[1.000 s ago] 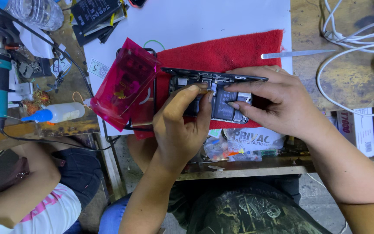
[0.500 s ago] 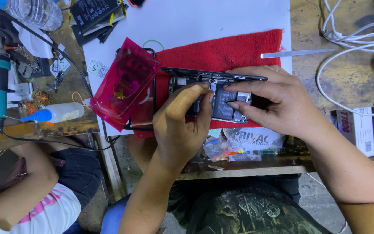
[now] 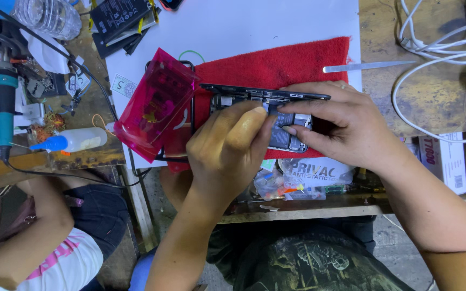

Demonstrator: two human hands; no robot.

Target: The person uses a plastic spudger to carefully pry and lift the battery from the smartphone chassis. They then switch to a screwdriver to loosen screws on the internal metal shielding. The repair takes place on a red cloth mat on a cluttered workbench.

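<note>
A person bent over a cluttered workbench (image 3: 422,97) works on an opened phone (image 3: 268,116) lying on a red cloth (image 3: 276,67) near the front edge of the bench — its dark frame tipped up along the far side, its inner parts exposed. The left hand (image 3: 227,153) is curled nearly closed, thumb and forefinger drawn together at a point on the phone's innards; whether something small is pinched between them cannot be made out. The right hand (image 3: 341,126) lies over the phone's right end, fingers bent and pressed against the frame and the parts beneath, steadying it rather than gripping anything loose.

Just left of the phone, a translucent pink bag (image 3: 157,110) rests partly on the cloth and partly on a white sheet (image 3: 254,24). Farther left sit a small white bottle with a blue nozzle (image 3: 74,141) and a teal-handled soldering iron (image 3: 4,102). A metal strip tool (image 3: 368,67) lies beyond the right hand, near a tangle of white cables (image 3: 432,37). At lower left, another person's arm (image 3: 22,248) — in a white and pink top — is in view.
</note>
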